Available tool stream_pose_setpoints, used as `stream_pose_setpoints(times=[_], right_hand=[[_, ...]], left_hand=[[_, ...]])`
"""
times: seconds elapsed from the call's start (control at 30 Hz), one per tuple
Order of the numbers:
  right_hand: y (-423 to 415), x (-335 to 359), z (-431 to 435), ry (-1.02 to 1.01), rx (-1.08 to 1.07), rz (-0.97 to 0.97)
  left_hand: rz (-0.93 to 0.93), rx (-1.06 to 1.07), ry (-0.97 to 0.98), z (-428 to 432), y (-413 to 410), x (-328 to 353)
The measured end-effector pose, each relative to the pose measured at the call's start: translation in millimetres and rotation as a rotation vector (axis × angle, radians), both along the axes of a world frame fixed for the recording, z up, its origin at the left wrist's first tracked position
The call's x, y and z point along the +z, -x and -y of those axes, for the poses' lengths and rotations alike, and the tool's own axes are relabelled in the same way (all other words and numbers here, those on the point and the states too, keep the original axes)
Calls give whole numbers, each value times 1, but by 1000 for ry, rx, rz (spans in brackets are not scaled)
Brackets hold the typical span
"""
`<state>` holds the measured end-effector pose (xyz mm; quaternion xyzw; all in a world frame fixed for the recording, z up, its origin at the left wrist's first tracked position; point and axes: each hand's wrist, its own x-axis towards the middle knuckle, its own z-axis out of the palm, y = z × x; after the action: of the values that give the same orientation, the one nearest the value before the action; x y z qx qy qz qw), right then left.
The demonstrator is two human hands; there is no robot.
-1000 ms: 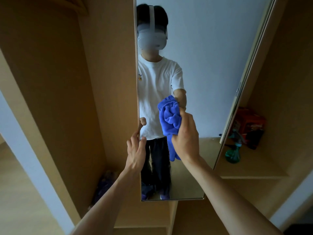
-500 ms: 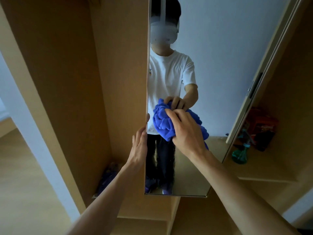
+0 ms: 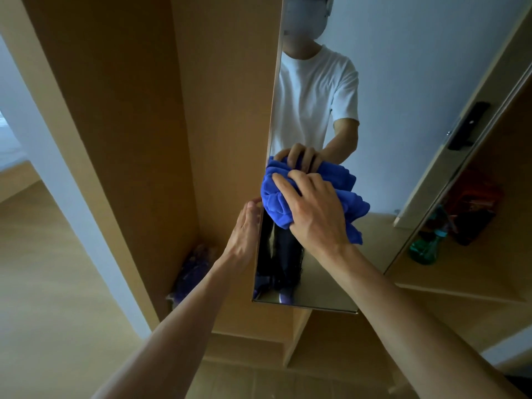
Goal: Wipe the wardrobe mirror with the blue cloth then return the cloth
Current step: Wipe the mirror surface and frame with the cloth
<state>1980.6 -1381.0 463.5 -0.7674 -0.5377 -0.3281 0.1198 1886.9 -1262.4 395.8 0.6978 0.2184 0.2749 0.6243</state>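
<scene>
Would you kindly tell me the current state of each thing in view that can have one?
blue cloth, bunched up, pressed against the glass.
mirror, upright, held at its left edge.
right hand, grips the blue cloth against the mirror.
left hand, holds the mirror's left edge.
spray bottle, upright on the shelf at right, untouched.

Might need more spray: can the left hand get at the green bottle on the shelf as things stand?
Probably not. The left hand holds the left edge of the mirror; the bottle stands on the shelf beyond the right edge, with the right hand and cloth between.
</scene>
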Motion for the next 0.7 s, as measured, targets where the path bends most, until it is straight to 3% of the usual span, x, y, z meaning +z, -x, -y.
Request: stream_pose_setpoints(times=[0.7], right_hand=[[5, -111, -1, 252, 23, -68]], left_hand=[[-11, 21, 62, -8, -7, -14]])
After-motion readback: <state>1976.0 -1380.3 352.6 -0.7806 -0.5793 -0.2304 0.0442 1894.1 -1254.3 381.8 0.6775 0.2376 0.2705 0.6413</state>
